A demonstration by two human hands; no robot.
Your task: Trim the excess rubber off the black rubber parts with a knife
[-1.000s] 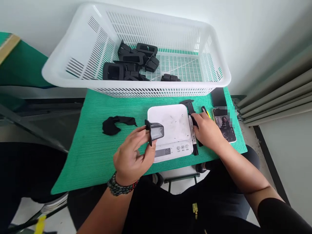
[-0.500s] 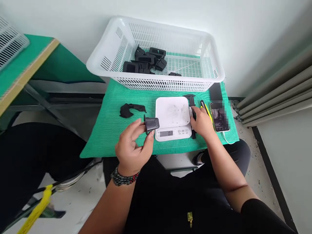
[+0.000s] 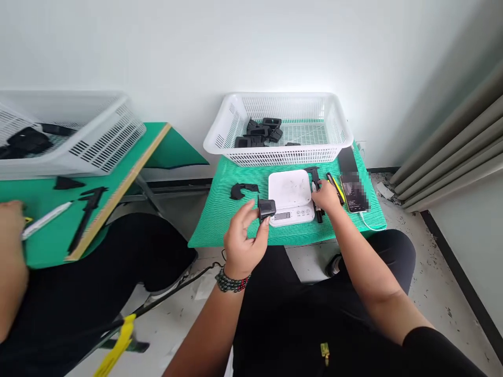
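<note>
My left hand pinches a small black plastic part between thumb and fingers, just left of a white digital scale on a green-matted table. On the scale's right side, my right hand rests with fingers curled over a black caliper and a marker; whether it grips them is unclear. A yellow-and-black pen and a phone lie right of that hand. Behind the scale stands a white basket with several black parts.
A black scrap lies left of the scale. At the left, a second green table carries another white basket, a caliper and a marker; another person's hand rests there. A radiator lines the right wall.
The view has pulled back and turned left, revealing the neighbouring table and another person's hand. My left hand still holds the black part by the scale; my right hand stays on the caliper.
</note>
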